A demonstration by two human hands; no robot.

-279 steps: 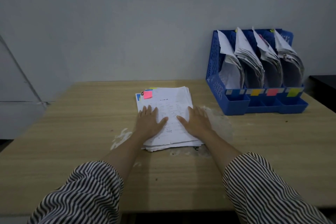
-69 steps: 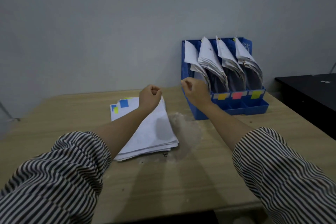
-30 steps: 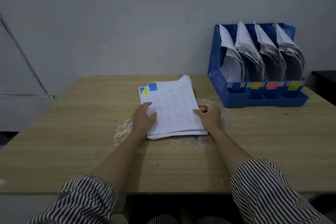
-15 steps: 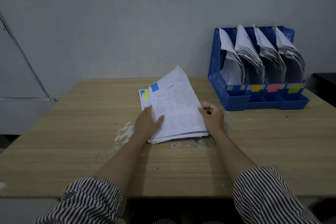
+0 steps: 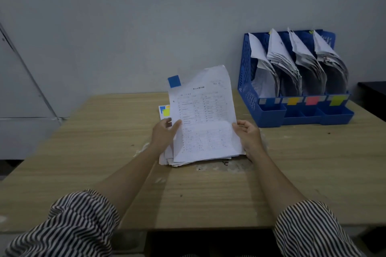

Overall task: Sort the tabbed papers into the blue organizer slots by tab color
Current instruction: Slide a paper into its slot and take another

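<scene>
Lifted sheet: a white printed paper sheet with a blue square tab [image 5: 203, 115] at its top left corner [image 5: 174, 81], tilted up off the pile, its far edge raised toward the wall.
Left hand: the left hand [image 5: 165, 132] pinches the sheet's left edge, thumb on the printed face, fingers behind it.
Right hand: the right hand [image 5: 248, 133] holds the sheet's right edge with curled fingers, thumb at the paper's margin.
Pile: a stack of white tabbed papers [image 5: 169, 157] lies flat on the desk beneath the lifted sheet; yellow and blue tabs [image 5: 166, 111] show at its far left corner.
Organizer: a blue plastic four-slot file organizer [image 5: 248, 89] stands at the far right of the desk, well apart from the pile, each slot filled with curling white sheets.
Slot labels: left to right, blue [image 5: 269, 101], orange [image 5: 292, 101], pink [image 5: 312, 100] and yellow-green [image 5: 336, 100] stickers on the front lip.
Desk: a light wood-grain desk [image 5: 104, 152] with pale scuffed patches near the pile.
Sleeves: black-and-white striped sleeves [image 5: 69, 227] pushed up both forearms.
</scene>
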